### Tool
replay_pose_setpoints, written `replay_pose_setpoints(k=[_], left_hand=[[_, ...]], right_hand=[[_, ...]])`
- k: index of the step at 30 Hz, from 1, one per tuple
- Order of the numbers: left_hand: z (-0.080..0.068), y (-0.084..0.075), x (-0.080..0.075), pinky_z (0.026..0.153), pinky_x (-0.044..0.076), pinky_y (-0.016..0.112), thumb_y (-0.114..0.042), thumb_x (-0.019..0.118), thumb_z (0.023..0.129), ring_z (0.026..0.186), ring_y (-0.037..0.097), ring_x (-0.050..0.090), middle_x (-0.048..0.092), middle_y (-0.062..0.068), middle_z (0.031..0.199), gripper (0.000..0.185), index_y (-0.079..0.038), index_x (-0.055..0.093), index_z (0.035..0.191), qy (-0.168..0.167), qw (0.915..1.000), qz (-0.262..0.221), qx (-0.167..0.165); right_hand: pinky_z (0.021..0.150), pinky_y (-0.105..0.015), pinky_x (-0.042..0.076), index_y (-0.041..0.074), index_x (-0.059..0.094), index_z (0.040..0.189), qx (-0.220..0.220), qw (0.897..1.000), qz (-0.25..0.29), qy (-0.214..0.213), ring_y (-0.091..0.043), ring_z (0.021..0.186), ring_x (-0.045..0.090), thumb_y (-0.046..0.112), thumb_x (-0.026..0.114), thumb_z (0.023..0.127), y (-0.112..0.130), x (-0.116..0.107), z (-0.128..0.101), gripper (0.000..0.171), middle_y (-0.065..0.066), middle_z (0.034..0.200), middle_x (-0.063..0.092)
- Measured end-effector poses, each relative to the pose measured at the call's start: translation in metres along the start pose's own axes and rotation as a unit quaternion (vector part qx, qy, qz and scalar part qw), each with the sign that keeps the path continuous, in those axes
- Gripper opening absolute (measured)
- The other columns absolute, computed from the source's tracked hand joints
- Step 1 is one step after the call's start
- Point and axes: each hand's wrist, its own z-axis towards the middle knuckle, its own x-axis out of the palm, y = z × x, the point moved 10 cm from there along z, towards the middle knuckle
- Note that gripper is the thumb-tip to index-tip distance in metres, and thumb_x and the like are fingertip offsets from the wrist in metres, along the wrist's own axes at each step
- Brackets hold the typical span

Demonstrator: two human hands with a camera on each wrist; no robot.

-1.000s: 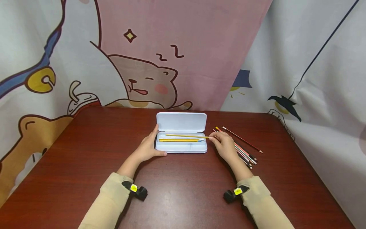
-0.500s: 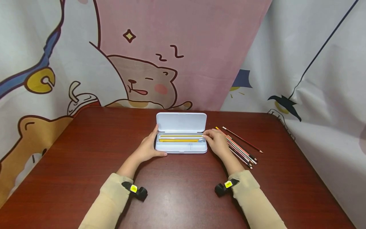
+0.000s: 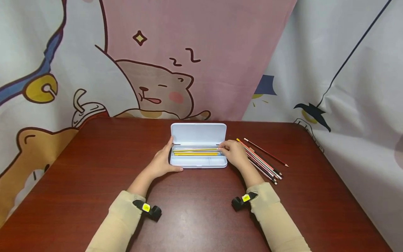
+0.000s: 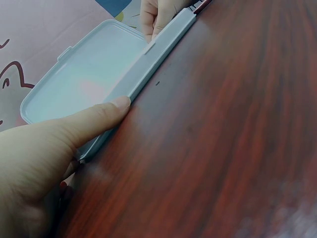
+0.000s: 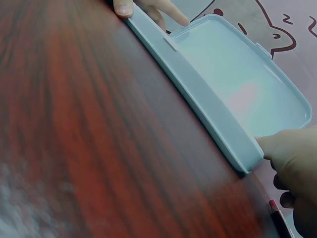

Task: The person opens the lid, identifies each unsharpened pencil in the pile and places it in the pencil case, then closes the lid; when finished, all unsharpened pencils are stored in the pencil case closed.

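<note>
— Pencil case [image 3: 198, 161] first: it is set open at the middle of the bench [image 3: 78, 196], lid laid back toward the curtain, with a few yellow pencils [image 3: 195, 152] laid lengthwise in the far compartment. Which step is judged to be in hand?

— The settling of a pencil into the case. The left end is braced by the left hand [image 3: 161, 163], thumb laid straight along the front wall and fingers against the end, nothing gripped. At the right end the right hand [image 3: 233, 154] is placed, its fingers [image 3: 222, 146] bent onto the pencil ends; whether one is pinched cannot be told.

— And what is called for next?

— A reach to the loose pencils [image 3: 261, 161] fanned just right of the case, one being picked out cleanly.
</note>
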Motion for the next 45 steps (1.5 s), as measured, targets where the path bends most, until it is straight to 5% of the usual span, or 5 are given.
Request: replay_pose_setpoints(k=[8,15,20,28,45], left_hand=[[-0.001,0.001,0.0,0.107,0.027,0.049,-0.031,0.091,0.062,0.133,0.035,0.034,0.024,0.019,0.154,0.131,-0.009,0.002,0.155,-0.004,0.9999,0.006,0.008],[0.0,0.001,0.0,0.107,0.027,0.049,-0.03,0.092,0.062,0.133,0.035,0.034,0.025,0.02,0.153,0.131,-0.01,0.001,0.155,-0.006,0.9999,0.006,0.015],[-0.001,0.002,0.0,0.106,0.028,0.049,-0.03,0.092,0.062,0.132,0.035,0.036,0.026,0.02,0.153,0.131,-0.009,0.002,0.154,-0.007,0.9999,0.01,0.011],[-0.001,0.0,0.0,0.106,0.028,0.049,-0.03,0.092,0.062,0.132,0.035,0.035,0.025,0.02,0.153,0.13,-0.009,0.003,0.155,-0.007,0.9999,0.009,0.01],[0.0,-0.002,0.0,0.106,0.028,0.05,-0.03,0.091,0.063,0.133,0.035,0.034,0.022,0.019,0.154,0.13,-0.01,0.001,0.155,-0.001,1.0,0.004,0.007]], right_hand=[[0.058,-0.035,0.037,0.01,0.077,0.092,0.018,1.0,0.013,-0.008,-0.017,0.064,0.046,0.017,0.074,0.085,-0.004,-0.001,-0.006,0.011,0.001,0.068,0.054],[0.071,-0.039,0.045,0.008,0.076,0.086,-0.01,0.997,0.048,-0.063,-0.024,0.074,0.057,0.011,0.078,0.079,-0.001,-0.023,-0.021,0.008,0.004,0.06,0.044],[0.055,-0.031,0.033,0.009,0.076,0.082,-0.031,0.993,0.055,-0.099,-0.012,0.056,0.039,0.008,0.08,0.076,-0.005,-0.039,-0.036,0.007,0.007,0.06,0.042],[0.051,-0.024,0.028,0.011,0.076,0.081,-0.042,0.989,0.047,-0.131,-0.008,0.057,0.038,0.006,0.083,0.072,-0.012,-0.067,-0.059,0.013,0.008,0.062,0.043],[0.055,-0.021,0.031,0.008,0.075,0.084,-0.003,0.987,-0.003,-0.158,-0.007,0.061,0.041,-0.001,0.08,0.074,-0.068,-0.117,-0.103,0.015,0.007,0.067,0.049]])
